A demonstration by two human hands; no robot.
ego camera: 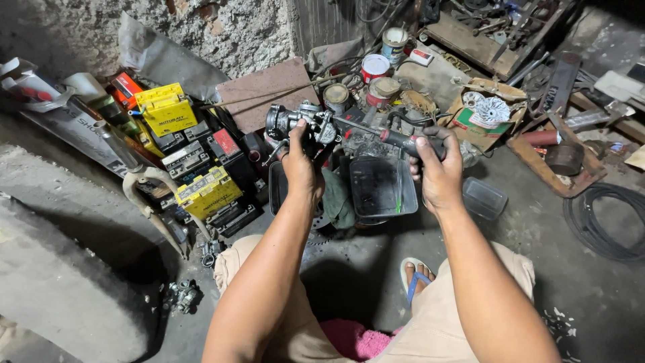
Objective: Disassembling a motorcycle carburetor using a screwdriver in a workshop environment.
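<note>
Head view, workshop floor, items listed by size.

1. Rough plastered wall [255,27], beyond both hands; a flat reddish board [265,91] leaned against it, just past the left hand.
2. Stack of motorcycle batteries [195,161], yellow-topped and black, lay to the outer side of the left hand.
3. Coiled black cable [605,222] lay on the floor well to the outer side of the right hand.
4. Black plastic tray [379,185] sat directly below and between the hands, a small clear container [485,198] just beside it under the right wrist.
5. Paint tins [374,67] stood beyond the hands, near the wall.
6. Carburettor [299,124], grey metal, was held raised above the tray; the left hand [299,168] was closed around its body, thumb up against the side.
7. Screwdriver [396,139], dark grip, was enclosed in the fist of the right hand [437,168]; its shaft ran across to the carburettor, tip apparently at a screw, though the contact was too small to confirm.

Handling note: the work appeared best done with the left grip kept firm, the shaft kept in line with the screw, steady inward pressure, and the part kept over the tray so that loose pieces would fall into it.
</note>
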